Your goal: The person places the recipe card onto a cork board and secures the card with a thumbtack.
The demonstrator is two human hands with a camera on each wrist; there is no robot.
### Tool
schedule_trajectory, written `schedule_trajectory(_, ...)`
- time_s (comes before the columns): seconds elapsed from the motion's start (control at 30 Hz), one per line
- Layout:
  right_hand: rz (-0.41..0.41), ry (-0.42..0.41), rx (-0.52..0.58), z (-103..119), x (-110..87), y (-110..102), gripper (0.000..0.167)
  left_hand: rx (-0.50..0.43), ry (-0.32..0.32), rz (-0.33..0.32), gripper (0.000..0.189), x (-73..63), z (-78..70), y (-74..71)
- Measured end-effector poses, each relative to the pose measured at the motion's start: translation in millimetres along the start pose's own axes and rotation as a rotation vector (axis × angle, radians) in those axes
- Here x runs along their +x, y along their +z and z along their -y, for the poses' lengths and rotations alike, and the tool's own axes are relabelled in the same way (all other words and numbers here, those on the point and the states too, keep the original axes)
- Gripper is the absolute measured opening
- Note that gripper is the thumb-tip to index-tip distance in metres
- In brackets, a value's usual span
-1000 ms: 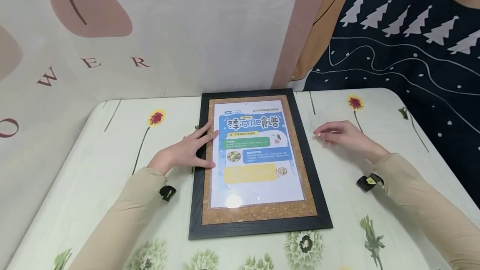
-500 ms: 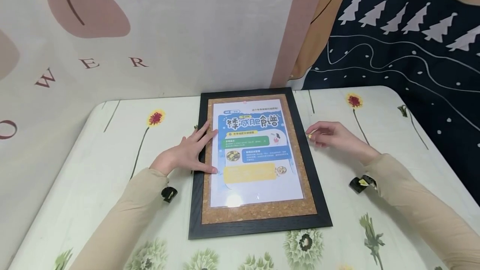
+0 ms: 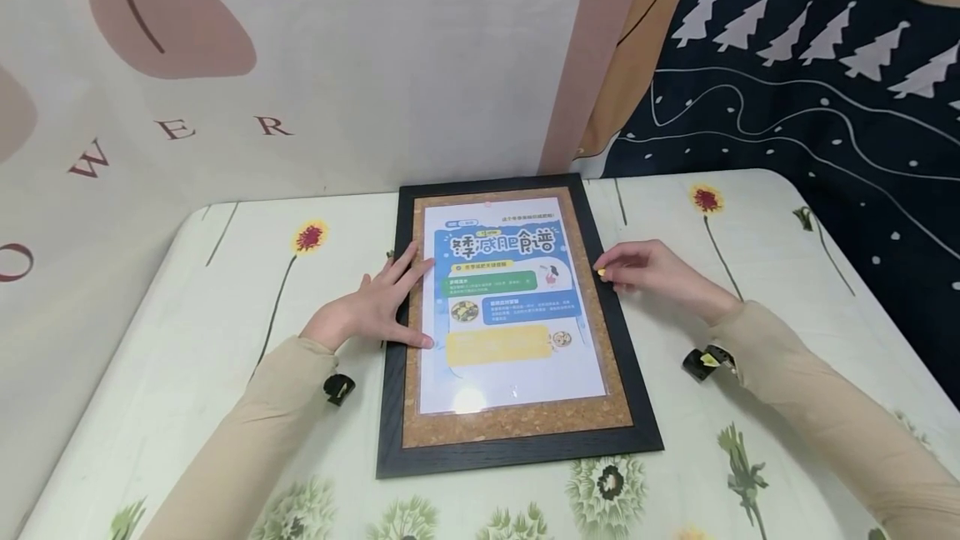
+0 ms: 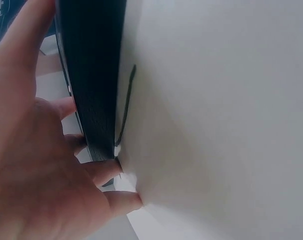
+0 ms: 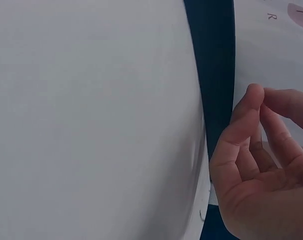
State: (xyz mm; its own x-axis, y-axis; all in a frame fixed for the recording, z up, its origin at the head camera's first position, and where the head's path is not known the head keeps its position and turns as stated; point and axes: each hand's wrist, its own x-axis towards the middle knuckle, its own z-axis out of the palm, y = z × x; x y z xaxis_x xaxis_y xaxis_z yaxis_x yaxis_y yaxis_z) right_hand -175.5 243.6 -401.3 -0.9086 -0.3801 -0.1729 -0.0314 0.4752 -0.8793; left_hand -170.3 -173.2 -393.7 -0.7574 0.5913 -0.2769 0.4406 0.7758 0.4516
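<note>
A printed sheet [image 3: 487, 390] with Chinese writing and blue, green and yellow blocks lies on a cork board [image 3: 525, 423] with a black frame [image 3: 510, 461]. My left hand [image 3: 371, 311] spreads its fingers across the frame's left side, index fingertip and thumb on the sheet's edge. In the left wrist view the palm [image 4: 36, 165] is beside the frame's outer edge. My right hand [image 3: 648, 269] is over the frame's right side, thumb and index finger pinching a small yellow pin-sized thing [image 3: 602, 273]. That thing is hidden in the right wrist view, where the fingertips [image 5: 255, 95] meet.
A small pink spot [image 3: 488, 204] shows at the sheet's top edge. The table wears a white flower-print cloth [image 3: 705, 407]. Behind it hang a pale printed curtain [image 3: 337, 65] and a dark one with white trees [image 3: 780, 98]. Each sleeve's cuff has a black wrist camera.
My right hand has moved left from the tablecloth to the frame's right side, still pinching the small yellow thing. The left thumb has slid slightly down the sheet; the board stays put.
</note>
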Motion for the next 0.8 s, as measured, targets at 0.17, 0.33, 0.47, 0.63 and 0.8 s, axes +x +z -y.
schedule_trajectory(0.17, 0.014, -0.012, -0.005, 0, 3.9, 3, 0.021, -0.007, -0.001, 0.001, 0.114, 0.0, 0.7, 0.5)
schedule_trajectory(0.33, 0.004, -0.012, -0.017, 2, 5.7, 5, 0.020, -0.009, -0.016, 0.012, 0.116, 0.0, 1.1, 0.7)
schedule_trajectory(0.47, -0.009, -0.009, -0.039, 4, 5.9, 7, 0.021, -0.010, -0.027, 0.022, 0.116, 0.1, 1.2, 0.9)
schedule_trajectory(0.63, 0.000, -0.027, -0.044, 5, 8.3, 10, 0.020, -0.003, -0.010, 0.012, 0.116, 0.8, 2.0, 0.6)
schedule_trajectory(0.8, 0.018, -0.046, -0.056, 7, 12.0, 14, 0.018, 0.001, -0.007, 0.007, 0.115, 1.0, 1.7, 0.0)
